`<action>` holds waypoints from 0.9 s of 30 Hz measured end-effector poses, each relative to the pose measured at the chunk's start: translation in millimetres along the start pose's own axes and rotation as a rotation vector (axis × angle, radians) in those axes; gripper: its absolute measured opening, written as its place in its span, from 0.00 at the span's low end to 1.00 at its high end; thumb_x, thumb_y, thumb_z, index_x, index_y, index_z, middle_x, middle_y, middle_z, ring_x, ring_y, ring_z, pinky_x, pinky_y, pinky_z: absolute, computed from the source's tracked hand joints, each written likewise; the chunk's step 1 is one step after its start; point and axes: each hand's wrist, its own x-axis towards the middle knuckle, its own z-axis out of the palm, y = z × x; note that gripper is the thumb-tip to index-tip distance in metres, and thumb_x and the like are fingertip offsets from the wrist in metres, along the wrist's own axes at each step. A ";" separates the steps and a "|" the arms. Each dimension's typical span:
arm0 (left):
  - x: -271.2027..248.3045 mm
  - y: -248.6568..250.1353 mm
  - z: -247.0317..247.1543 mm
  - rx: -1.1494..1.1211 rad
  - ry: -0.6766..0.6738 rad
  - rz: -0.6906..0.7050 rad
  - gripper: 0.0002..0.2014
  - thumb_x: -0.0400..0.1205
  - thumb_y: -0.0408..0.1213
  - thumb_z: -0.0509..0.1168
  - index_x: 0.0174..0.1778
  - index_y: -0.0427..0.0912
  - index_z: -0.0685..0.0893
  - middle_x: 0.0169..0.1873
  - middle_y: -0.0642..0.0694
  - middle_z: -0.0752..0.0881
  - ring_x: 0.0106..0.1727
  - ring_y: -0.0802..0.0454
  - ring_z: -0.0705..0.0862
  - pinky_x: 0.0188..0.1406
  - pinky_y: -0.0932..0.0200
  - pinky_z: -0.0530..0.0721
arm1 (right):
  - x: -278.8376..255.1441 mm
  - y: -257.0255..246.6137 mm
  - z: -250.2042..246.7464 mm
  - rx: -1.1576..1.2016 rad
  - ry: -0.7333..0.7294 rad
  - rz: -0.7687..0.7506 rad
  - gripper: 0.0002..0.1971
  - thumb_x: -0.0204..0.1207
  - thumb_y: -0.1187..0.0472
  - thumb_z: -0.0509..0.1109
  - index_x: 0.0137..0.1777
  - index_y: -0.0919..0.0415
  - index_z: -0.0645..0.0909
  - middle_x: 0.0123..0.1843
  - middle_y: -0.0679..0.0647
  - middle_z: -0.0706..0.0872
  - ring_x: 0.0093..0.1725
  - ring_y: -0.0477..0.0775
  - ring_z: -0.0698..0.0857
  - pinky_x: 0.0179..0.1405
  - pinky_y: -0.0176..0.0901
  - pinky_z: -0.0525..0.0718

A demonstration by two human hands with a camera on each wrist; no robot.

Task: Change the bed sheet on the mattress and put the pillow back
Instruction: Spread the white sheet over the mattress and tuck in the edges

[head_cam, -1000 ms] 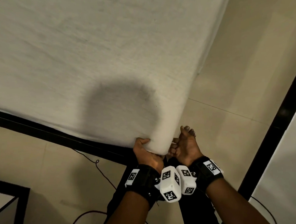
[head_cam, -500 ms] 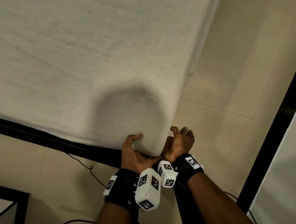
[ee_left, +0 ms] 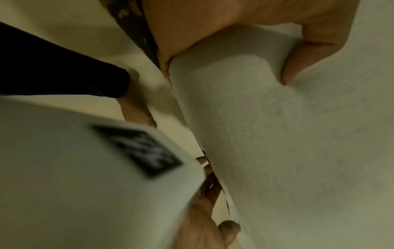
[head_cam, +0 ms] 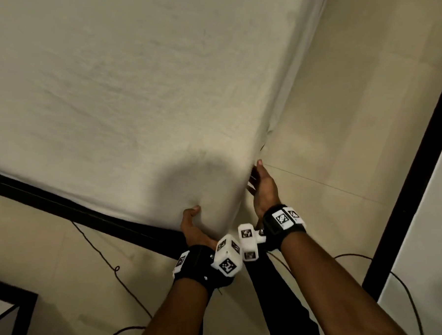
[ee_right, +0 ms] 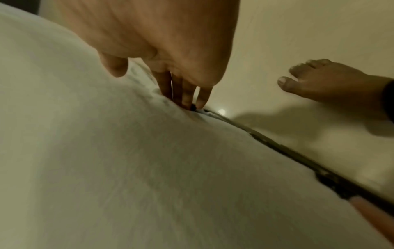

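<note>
— Moved since a second ago? Right hand (head_cam: 263, 188) slid off the near corner and further along the side edge of the mattress (head_cam: 134, 95); left hand (head_cam: 192, 226) kept to the corner, now with wrist turned more under it

— State of the left hand? Clamped on the sheet (ee_left: 298, 134) at the corner, thumb (ee_left: 298, 67) pressed into the top cloth, fingers (ee_left: 165, 67) curled beneath the edge

— And the right? Flat against the side of the mattress, fingers (ee_right: 187, 96) straight and pointing down, tips pushed into the seam where white cloth meets the dark bed frame (ee_right: 332, 182); thumb (ee_right: 115, 67) resting on the cloth; nothing gripped

— Where is the sheet? Spread over the whole mattress top, fairly smooth, pulled round the near corner and down the side; bunched slightly at the right fingertips

— Anything else about? Black frame rail (head_cam: 76, 213) showing under the near edge, a thin cable (head_cam: 104, 263) looping over the pale floor (head_cam: 352, 109), a bare foot (ee_right: 332, 80) planted beside the bed, tagged white blocks strapped to both wrists

— Pillow? Cannot tell
</note>
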 end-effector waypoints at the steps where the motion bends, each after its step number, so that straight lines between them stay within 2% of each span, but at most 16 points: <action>1: 4.7 -2.5 1.0 0.009 0.018 0.013 0.22 0.60 0.47 0.76 0.48 0.42 0.87 0.47 0.39 0.86 0.48 0.39 0.82 0.58 0.38 0.82 | 8.4 -0.4 -2.3 0.038 0.004 0.020 0.26 0.87 0.41 0.60 0.68 0.62 0.83 0.60 0.51 0.90 0.57 0.51 0.87 0.59 0.45 0.81; 3: 8.6 -1.0 0.6 0.043 0.015 0.038 0.16 0.65 0.47 0.73 0.44 0.42 0.85 0.42 0.40 0.85 0.44 0.40 0.82 0.52 0.43 0.82 | 26.0 4.2 -11.3 0.081 0.007 0.078 0.32 0.85 0.36 0.58 0.69 0.65 0.81 0.59 0.56 0.89 0.55 0.55 0.86 0.60 0.49 0.81; 5: 10.9 8.5 2.8 0.098 0.000 0.029 0.09 0.73 0.43 0.69 0.42 0.41 0.83 0.37 0.41 0.83 0.39 0.41 0.81 0.47 0.49 0.82 | 33.7 3.6 -18.6 0.039 -0.026 0.127 0.34 0.85 0.34 0.56 0.72 0.64 0.80 0.65 0.57 0.88 0.62 0.55 0.86 0.64 0.52 0.82; 7: 20.9 14.0 -4.0 0.181 -0.024 -0.013 0.10 0.73 0.42 0.69 0.44 0.41 0.81 0.41 0.39 0.82 0.44 0.39 0.81 0.57 0.42 0.82 | 37.5 4.7 -23.7 0.015 -0.065 0.128 0.31 0.86 0.36 0.56 0.72 0.61 0.80 0.64 0.53 0.89 0.62 0.52 0.87 0.58 0.54 0.84; 9: 21.6 19.2 -9.2 0.236 -0.057 -0.069 0.22 0.66 0.47 0.73 0.52 0.40 0.83 0.49 0.36 0.84 0.53 0.36 0.82 0.70 0.34 0.77 | 38.6 3.5 -20.4 0.022 -0.078 0.166 0.27 0.87 0.37 0.55 0.63 0.58 0.84 0.50 0.49 0.92 0.47 0.47 0.90 0.49 0.50 0.83; 10: 19.0 20.2 -11.6 0.254 -0.055 -0.096 0.27 0.65 0.50 0.74 0.56 0.39 0.82 0.53 0.35 0.85 0.57 0.35 0.83 0.71 0.34 0.76 | 37.1 1.3 -17.5 0.008 -0.076 0.171 0.24 0.86 0.37 0.56 0.54 0.55 0.85 0.41 0.47 0.91 0.38 0.46 0.89 0.44 0.47 0.81; 12: 13.4 21.0 -14.0 0.297 -0.022 -0.140 0.30 0.69 0.51 0.74 0.62 0.37 0.79 0.57 0.34 0.84 0.61 0.34 0.83 0.65 0.39 0.79 | 35.5 -2.7 -8.8 0.007 -0.069 0.162 0.23 0.84 0.34 0.59 0.40 0.51 0.80 0.31 0.47 0.83 0.29 0.48 0.81 0.35 0.43 0.74; 13: 10.9 21.1 -16.1 0.334 0.007 -0.149 0.31 0.71 0.51 0.74 0.65 0.37 0.77 0.59 0.33 0.83 0.60 0.33 0.83 0.62 0.40 0.81 | 35.0 -2.6 -4.8 0.013 -0.071 0.141 0.22 0.83 0.33 0.60 0.39 0.50 0.79 0.30 0.47 0.80 0.29 0.49 0.77 0.34 0.43 0.72; 15: 7.1 23.7 -18.4 0.389 0.052 -0.136 0.36 0.71 0.51 0.76 0.70 0.36 0.74 0.62 0.33 0.82 0.60 0.32 0.83 0.63 0.41 0.82 | 31.7 -0.5 -1.2 -0.029 -0.077 0.097 0.20 0.84 0.35 0.60 0.43 0.49 0.82 0.32 0.47 0.83 0.32 0.48 0.80 0.37 0.42 0.77; 17: 3.7 26.6 -18.2 0.428 0.052 -0.129 0.34 0.71 0.50 0.76 0.69 0.35 0.75 0.60 0.34 0.83 0.58 0.33 0.84 0.65 0.40 0.82 | 30.2 -2.1 -4.2 -0.046 -0.061 0.091 0.20 0.85 0.37 0.61 0.44 0.49 0.85 0.34 0.47 0.85 0.36 0.49 0.82 0.49 0.44 0.79; 18: 0.0 28.2 -16.5 0.426 0.047 -0.125 0.31 0.72 0.48 0.76 0.66 0.34 0.77 0.57 0.34 0.84 0.56 0.34 0.84 0.60 0.41 0.84 | 31.2 -4.0 -7.9 -0.096 -0.048 0.099 0.19 0.85 0.39 0.62 0.44 0.50 0.86 0.36 0.48 0.87 0.40 0.51 0.83 0.53 0.47 0.78; 21: -13.8 34.9 -6.9 0.438 0.011 -0.133 0.16 0.78 0.41 0.72 0.53 0.34 0.79 0.48 0.35 0.84 0.46 0.35 0.83 0.44 0.43 0.84 | 31.7 -10.6 -9.9 -0.406 -0.040 0.049 0.23 0.84 0.40 0.60 0.56 0.58 0.87 0.54 0.57 0.90 0.55 0.59 0.88 0.61 0.54 0.83; 22: -17.5 35.9 -5.1 0.457 -0.003 -0.128 0.13 0.80 0.40 0.70 0.51 0.35 0.79 0.46 0.35 0.84 0.44 0.36 0.82 0.42 0.43 0.83 | 29.6 -10.9 -10.5 -0.572 -0.044 0.020 0.27 0.82 0.39 0.58 0.57 0.61 0.87 0.57 0.60 0.90 0.57 0.64 0.88 0.61 0.57 0.85; 24: -21.5 37.5 -4.1 0.559 -0.007 -0.091 0.09 0.82 0.38 0.69 0.52 0.36 0.79 0.45 0.35 0.83 0.43 0.36 0.82 0.39 0.45 0.81 | 10.6 -18.7 -11.0 -0.905 -0.064 -0.106 0.26 0.79 0.44 0.57 0.53 0.64 0.87 0.58 0.65 0.90 0.57 0.67 0.88 0.56 0.51 0.84; 25: -27.0 38.3 -4.6 0.627 0.003 -0.061 0.10 0.83 0.38 0.69 0.54 0.36 0.79 0.47 0.34 0.83 0.45 0.35 0.83 0.39 0.44 0.81 | -6.4 -24.5 -12.3 -0.987 -0.050 -0.173 0.20 0.81 0.49 0.59 0.50 0.64 0.87 0.56 0.65 0.90 0.56 0.66 0.88 0.51 0.45 0.80; 27: -45.8 41.4 -7.1 0.813 0.019 0.015 0.17 0.81 0.40 0.72 0.60 0.35 0.77 0.54 0.31 0.83 0.52 0.33 0.84 0.45 0.44 0.84 | -52.7 -38.5 -17.1 -0.991 -0.040 -0.256 0.13 0.83 0.56 0.66 0.46 0.63 0.88 0.52 0.62 0.91 0.53 0.64 0.87 0.45 0.44 0.76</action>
